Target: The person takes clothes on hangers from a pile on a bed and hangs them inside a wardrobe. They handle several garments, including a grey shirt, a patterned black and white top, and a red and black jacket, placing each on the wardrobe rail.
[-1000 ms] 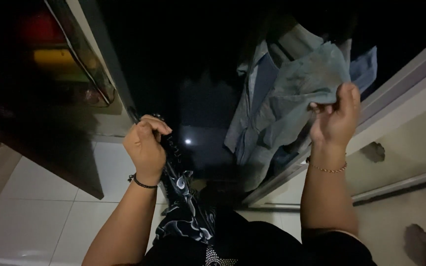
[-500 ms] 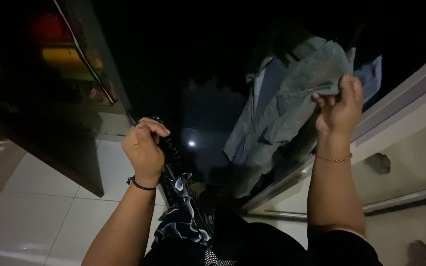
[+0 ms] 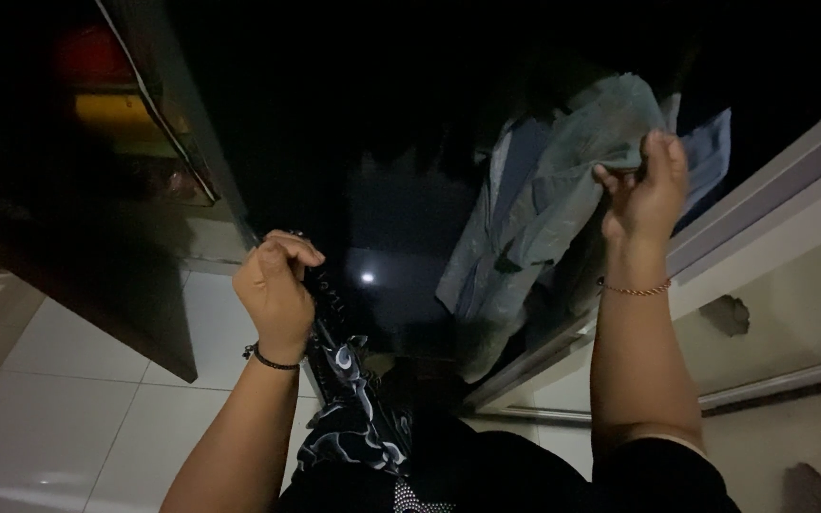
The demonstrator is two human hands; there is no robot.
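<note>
My left hand (image 3: 276, 285) is closed around a dark patterned garment (image 3: 349, 399) with pale swirls, which hangs down from my fist toward my body. My right hand (image 3: 646, 195) is raised higher and pinches the upper edge of a grey-blue shirt (image 3: 563, 180) that hangs inside a dark wardrobe. Other bluish clothes (image 3: 705, 152) hang behind that shirt. A thin chain bracelet circles my right wrist and a dark band circles my left wrist.
The wardrobe interior (image 3: 382, 114) is very dark, with a small bright spot of light (image 3: 367, 278) low inside. A wardrobe door (image 3: 159, 142) stands open at the left. White floor tiles (image 3: 68, 408) lie lower left. A pale wall with chipped patches (image 3: 772, 285) is at the right.
My right hand has lifted the grey-blue shirt's edge slightly higher and inward. My left hand has kept its grip and barely moved.
</note>
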